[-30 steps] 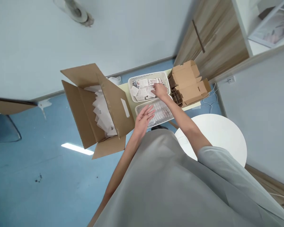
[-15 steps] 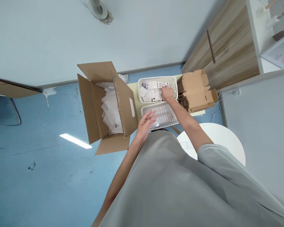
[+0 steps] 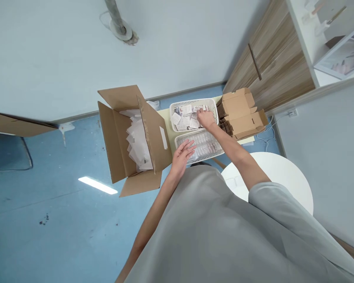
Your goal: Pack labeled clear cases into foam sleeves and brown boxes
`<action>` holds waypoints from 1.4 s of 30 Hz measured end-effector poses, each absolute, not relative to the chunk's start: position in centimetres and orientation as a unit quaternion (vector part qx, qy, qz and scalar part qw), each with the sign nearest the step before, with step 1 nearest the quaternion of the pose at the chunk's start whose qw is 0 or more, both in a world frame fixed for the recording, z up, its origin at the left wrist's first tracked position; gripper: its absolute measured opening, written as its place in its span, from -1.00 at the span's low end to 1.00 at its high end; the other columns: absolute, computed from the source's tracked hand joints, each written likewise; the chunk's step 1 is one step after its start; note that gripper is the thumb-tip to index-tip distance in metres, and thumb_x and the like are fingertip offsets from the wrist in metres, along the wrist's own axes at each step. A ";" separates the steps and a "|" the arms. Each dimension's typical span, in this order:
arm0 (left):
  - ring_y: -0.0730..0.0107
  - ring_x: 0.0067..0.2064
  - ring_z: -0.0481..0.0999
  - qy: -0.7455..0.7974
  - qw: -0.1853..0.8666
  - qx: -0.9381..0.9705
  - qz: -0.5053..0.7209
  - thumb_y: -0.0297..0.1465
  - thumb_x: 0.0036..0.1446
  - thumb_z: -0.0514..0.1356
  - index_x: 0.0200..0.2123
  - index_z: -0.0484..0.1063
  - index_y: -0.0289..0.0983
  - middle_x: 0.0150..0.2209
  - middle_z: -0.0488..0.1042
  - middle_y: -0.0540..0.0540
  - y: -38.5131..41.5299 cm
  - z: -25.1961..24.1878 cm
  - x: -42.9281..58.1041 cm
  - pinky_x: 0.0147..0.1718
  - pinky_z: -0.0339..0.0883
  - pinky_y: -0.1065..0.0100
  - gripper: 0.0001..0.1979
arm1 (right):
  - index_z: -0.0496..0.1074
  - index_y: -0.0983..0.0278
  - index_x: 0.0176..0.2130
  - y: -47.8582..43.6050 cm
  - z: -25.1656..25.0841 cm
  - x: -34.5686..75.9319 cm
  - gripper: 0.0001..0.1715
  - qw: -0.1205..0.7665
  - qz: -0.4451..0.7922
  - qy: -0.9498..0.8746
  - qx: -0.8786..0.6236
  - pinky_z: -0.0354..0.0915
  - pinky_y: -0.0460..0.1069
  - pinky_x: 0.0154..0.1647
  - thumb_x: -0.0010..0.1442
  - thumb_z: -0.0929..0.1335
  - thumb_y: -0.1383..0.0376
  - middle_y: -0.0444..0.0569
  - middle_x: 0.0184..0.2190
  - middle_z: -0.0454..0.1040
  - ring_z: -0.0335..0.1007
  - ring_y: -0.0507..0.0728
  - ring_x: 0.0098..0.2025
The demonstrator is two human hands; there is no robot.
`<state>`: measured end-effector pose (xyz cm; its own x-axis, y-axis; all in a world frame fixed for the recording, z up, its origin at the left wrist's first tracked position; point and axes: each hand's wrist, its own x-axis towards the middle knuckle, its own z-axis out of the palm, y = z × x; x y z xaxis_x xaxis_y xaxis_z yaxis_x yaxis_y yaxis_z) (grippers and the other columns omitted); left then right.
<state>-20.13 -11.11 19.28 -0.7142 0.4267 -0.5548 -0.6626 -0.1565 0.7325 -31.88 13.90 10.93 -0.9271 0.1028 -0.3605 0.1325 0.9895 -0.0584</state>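
Observation:
My right hand [image 3: 205, 118] reaches into a white plastic basket [image 3: 214, 104] full of small printed paper packets [image 3: 185, 119]; its fingers curl down among them, and what they grip is hidden. My left hand [image 3: 183, 154] hovers with fingers spread at the near left edge of a second basket [image 3: 207, 144] holding clear plastic items. Both baskets sit on a pale yellow tabletop [image 3: 166, 116].
A large open cardboard box [image 3: 122, 133] with white bags inside stands on the blue floor at the left. Small folded brown cartons [image 3: 242, 112] are piled right of the baskets. A round white table [image 3: 286, 177] is at my right. A wooden cabinet [image 3: 271, 63] lies beyond.
My right hand has shifted slightly within the packet basket. The left hand stays spread over the near basket. The view has drifted a little.

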 end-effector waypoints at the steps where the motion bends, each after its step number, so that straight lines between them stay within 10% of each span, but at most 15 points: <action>1: -0.09 0.39 0.58 0.540 0.361 -0.113 0.752 -0.20 0.21 0.46 0.26 0.55 -0.16 0.44 0.49 -0.31 -11.0 19.1 -20.2 0.49 0.28 -0.14 -0.43 | 0.46 0.54 0.30 13.8 11.5 -31.4 -0.45 0.158 -0.051 0.983 0.078 0.40 0.12 0.05 0.54 0.11 0.47 0.52 0.24 0.53 0.63 0.37 0.12; 14: -0.04 0.36 0.61 0.483 0.407 -0.041 0.774 -0.05 0.18 0.53 -0.04 0.64 -0.26 0.14 0.71 -0.30 -8.5 20.3 -17.3 0.40 0.46 -0.01 -0.54 | 0.65 0.23 0.07 4.4 18.8 -9.1 -0.63 -0.156 -0.109 0.975 0.118 0.40 0.04 -0.12 0.64 0.26 0.27 0.12 0.13 0.71 0.65 0.15 -0.07; 32: 0.18 -0.14 0.79 0.504 0.523 0.089 0.681 0.03 0.12 0.56 -0.02 0.68 -0.25 -0.07 0.77 -0.19 -19.0 19.7 -5.4 -0.05 0.66 0.18 -0.45 | 0.64 0.18 0.13 -11.3 23.6 9.1 -0.57 -0.302 -0.263 0.784 0.474 0.53 0.05 -0.18 0.51 0.39 -0.02 0.09 0.08 0.69 0.56 0.09 -0.33; 42: 0.20 -0.22 0.79 0.528 0.519 0.110 0.663 0.05 0.11 0.57 -0.12 0.67 -0.26 -0.22 0.76 -0.17 -23.0 20.2 -3.0 -0.15 0.64 0.25 -0.48 | 0.63 0.19 -0.28 -14.9 25.5 12.2 -0.41 -0.281 -0.555 0.618 0.480 0.44 0.02 -0.40 0.22 0.52 -0.27 -0.08 -0.35 0.66 0.44 0.07 -0.50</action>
<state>-2.99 -22.96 20.19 -0.4375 0.8042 -0.4023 -0.5721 0.0962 0.8145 12.24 -14.93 25.55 -0.3810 0.9055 -0.1869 0.2822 -0.0786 -0.9561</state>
